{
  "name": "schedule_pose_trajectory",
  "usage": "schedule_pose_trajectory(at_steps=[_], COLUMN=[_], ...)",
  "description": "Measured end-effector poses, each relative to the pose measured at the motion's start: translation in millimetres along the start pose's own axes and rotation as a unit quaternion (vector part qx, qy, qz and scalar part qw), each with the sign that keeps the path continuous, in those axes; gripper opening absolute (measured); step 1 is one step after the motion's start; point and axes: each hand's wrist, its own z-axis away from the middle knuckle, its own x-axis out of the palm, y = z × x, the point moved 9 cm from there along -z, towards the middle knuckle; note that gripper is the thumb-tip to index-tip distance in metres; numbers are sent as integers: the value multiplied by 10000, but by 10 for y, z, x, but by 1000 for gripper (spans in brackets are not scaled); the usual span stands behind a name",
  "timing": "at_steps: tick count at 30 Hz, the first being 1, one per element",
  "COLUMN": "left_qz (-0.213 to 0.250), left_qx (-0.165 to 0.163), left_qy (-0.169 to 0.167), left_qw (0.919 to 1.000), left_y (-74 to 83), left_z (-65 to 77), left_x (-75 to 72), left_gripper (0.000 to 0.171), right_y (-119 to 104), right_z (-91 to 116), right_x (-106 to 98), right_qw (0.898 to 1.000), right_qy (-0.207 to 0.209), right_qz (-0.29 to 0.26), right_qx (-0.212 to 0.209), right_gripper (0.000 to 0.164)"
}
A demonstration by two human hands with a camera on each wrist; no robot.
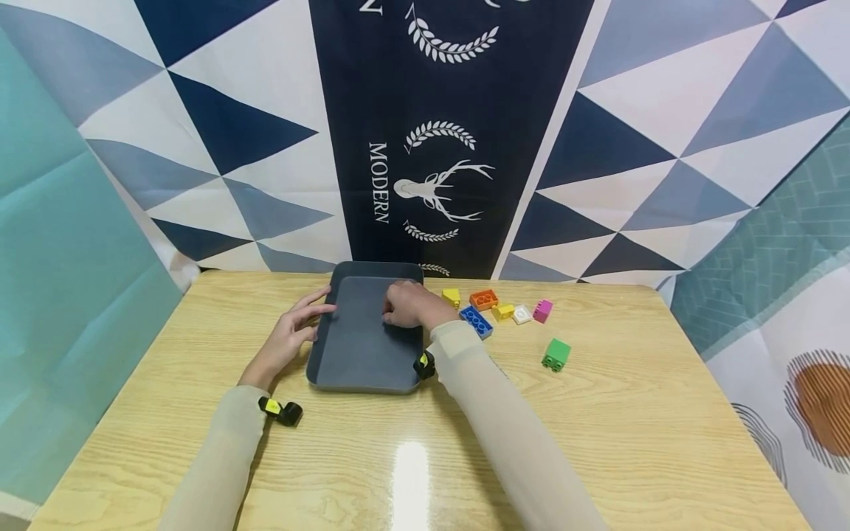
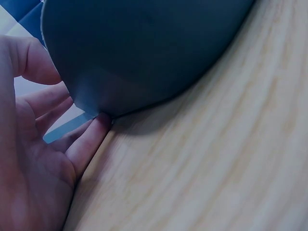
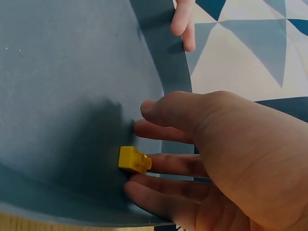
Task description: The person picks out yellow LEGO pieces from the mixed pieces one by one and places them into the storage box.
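My left hand (image 1: 288, 338) holds the left side of a dark grey tray (image 1: 365, 372). In the left wrist view, its fingers (image 2: 89, 144) meet the outer wall of the tray (image 2: 144, 53), and in the right wrist view two fingertips (image 3: 182, 19) reach over the rim. My right hand (image 1: 406, 304) is inside the tray near its right wall. A small yellow toy brick (image 3: 131, 159) with a stud lies by the fingers of the right hand (image 3: 226, 149). The thumb stands apart from that brick. From the head view the brick is hidden behind the hand.
Right of the tray lie yellow bricks (image 1: 451, 297) (image 1: 502, 312), an orange brick (image 1: 483, 299), a blue brick (image 1: 476, 322), a white piece (image 1: 522, 314) and a pink brick (image 1: 542, 310). Nearer stands a green brick (image 1: 556, 355). A patterned cloth (image 1: 265, 169) hangs behind the wooden table (image 1: 598, 442).
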Motion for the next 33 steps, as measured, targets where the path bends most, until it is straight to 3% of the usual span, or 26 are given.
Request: schedule_pose_trajectory(at_steps=[7,15,19,22,23,26,33], left_qz=[-15,-64,-69,-64,-66,-70,-70], left_qx=[72,46,46,27,22,14,46], left_qy=[-27,-31,-25,-31,-36,-41,-41], left_qw=[10000,10000,10000,10000,10000,10000,10000], left_y=[18,25,28,31,31,30,36], left_z=[-2,3,6,6,4,1,2], left_x=[2,0,-1,0,1,2,-3], left_gripper=[47,48,47,48,48,49,48], right_y=[-293,7,-148,-434,-436,-636,-649], right_z=[350,-15,164,523,524,793,860], right_x=[-238,33,-93,-331,-336,-514,-599], right_qw=[9992,9986,9976,9969,9971,9973,9971], right_qy=[-337,-521,-586,-649,-675,-707,-764], right_qz=[185,62,364,427,341,208,61], right_qx=[128,71,85,81,53,-20,-15], right_gripper=[29,38,41,42,41,43,44])
